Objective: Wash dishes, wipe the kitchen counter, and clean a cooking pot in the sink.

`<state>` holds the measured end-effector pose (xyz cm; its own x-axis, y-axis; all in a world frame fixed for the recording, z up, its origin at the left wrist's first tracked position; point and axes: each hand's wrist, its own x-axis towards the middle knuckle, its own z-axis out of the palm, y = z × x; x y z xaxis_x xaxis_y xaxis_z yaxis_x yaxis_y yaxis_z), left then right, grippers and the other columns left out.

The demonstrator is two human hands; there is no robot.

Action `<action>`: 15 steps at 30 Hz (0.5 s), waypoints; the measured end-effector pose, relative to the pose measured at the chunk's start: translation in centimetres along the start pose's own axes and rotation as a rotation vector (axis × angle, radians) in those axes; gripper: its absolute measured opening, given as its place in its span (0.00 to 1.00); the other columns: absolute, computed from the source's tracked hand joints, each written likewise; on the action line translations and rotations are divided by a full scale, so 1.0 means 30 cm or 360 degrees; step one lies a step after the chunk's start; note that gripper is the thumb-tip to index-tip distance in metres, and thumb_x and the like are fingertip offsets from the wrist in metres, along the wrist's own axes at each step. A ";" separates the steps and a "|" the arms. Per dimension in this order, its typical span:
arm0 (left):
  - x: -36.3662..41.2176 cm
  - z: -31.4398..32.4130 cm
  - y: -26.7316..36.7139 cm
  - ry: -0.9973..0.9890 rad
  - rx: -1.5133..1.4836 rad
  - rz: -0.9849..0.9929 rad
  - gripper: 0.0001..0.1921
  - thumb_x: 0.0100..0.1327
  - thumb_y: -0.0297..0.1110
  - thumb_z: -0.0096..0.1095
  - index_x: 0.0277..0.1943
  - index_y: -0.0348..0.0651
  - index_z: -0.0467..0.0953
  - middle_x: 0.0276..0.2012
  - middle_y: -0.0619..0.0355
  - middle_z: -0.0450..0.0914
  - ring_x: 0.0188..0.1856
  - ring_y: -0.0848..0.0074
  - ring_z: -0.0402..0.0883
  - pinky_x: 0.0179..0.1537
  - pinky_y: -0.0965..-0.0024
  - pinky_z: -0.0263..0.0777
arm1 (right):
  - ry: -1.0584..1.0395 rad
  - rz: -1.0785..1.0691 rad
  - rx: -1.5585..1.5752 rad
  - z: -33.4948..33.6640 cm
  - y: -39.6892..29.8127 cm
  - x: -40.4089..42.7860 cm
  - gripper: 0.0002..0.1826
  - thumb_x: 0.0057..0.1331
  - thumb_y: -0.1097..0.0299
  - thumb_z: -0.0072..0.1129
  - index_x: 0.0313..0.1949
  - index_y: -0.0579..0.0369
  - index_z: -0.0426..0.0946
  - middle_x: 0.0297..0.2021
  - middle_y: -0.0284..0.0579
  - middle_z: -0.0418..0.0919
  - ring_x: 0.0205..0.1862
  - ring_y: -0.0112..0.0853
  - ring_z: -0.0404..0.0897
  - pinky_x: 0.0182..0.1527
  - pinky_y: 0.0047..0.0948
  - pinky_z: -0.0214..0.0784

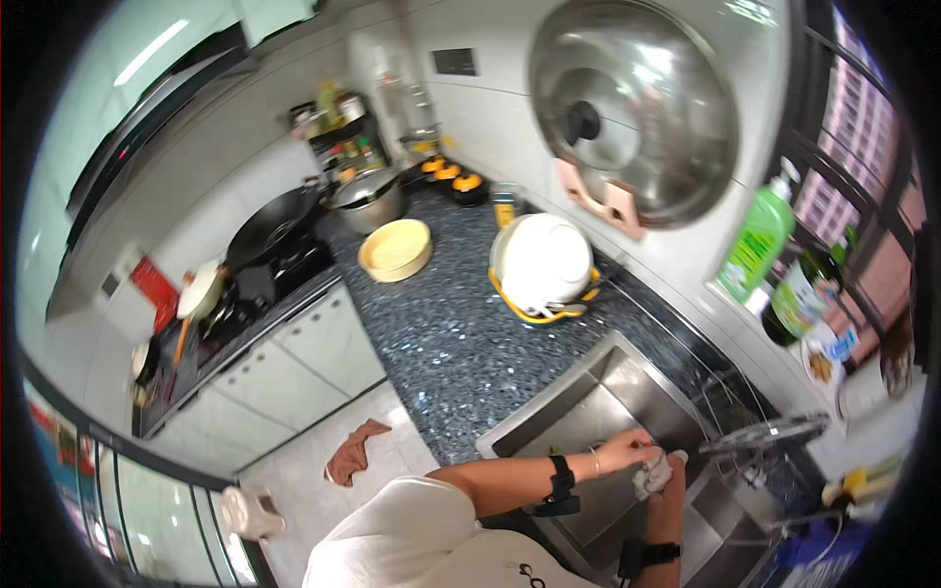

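Observation:
Both hands meet over the stainless steel sink (pixel 588 419) around a bunched, light grey cloth (pixel 652 476). My left hand (pixel 623 450) reaches in from the left and grips the cloth's upper side. My right hand (pixel 675 476) comes up from below and is closed around its right side; part of the cloth sticks out above the fist. Some of the fingers are hidden by the cloth. A small green scrap (pixel 553 449) lies in the basin under my left forearm.
A yellow rack (pixel 540 317) holding white bowls (pixel 548 261) stands beyond the sink. Farther left are a yellow basin (pixel 395 251), a steel pot (pixel 371 206) and a black wok (pixel 272 224). A glass lid (pixel 764 432) leans right of the sink. A brown cloth (pixel 354 452) lies on the floor.

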<state>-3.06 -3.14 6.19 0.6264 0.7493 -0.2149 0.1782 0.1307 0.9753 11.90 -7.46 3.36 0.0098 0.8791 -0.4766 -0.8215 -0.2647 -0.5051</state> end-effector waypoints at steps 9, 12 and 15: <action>-0.017 0.044 -0.128 -0.0733 -0.1815 -0.0494 0.30 0.52 0.61 0.51 0.52 0.50 0.65 0.50 0.55 0.68 0.51 0.70 0.68 0.47 0.57 0.65 | -0.0294 -0.0652 -0.0785 0.116 0.075 -0.008 0.28 0.50 0.68 0.53 0.52 0.60 0.61 0.45 0.41 0.68 0.46 0.32 0.68 0.53 0.30 0.55; 0.000 0.033 -0.162 -0.0606 -0.1463 -0.0311 0.25 0.53 0.52 0.57 0.48 0.46 0.68 0.42 0.53 0.74 0.43 0.66 0.74 0.39 0.55 0.70 | -0.0504 -0.0397 -0.1102 0.118 0.033 -0.023 0.27 0.52 0.69 0.52 0.53 0.61 0.59 0.52 0.43 0.65 0.51 0.31 0.65 0.53 0.29 0.57; -0.002 0.029 -0.162 -0.0630 -0.1217 -0.0381 0.16 0.49 0.39 0.65 0.40 0.45 0.72 0.32 0.58 0.76 0.32 0.74 0.76 0.30 0.69 0.71 | -0.0866 0.0045 -0.1014 0.119 -0.022 -0.027 0.18 0.49 0.75 0.54 0.42 0.63 0.72 0.44 0.50 0.73 0.44 0.34 0.73 0.49 0.30 0.63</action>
<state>-3.31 -4.37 1.43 0.8786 0.3860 -0.2813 -0.1284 0.7581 0.6393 10.40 -6.58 6.62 -0.4166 0.8942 -0.1640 -0.3361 -0.3191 -0.8861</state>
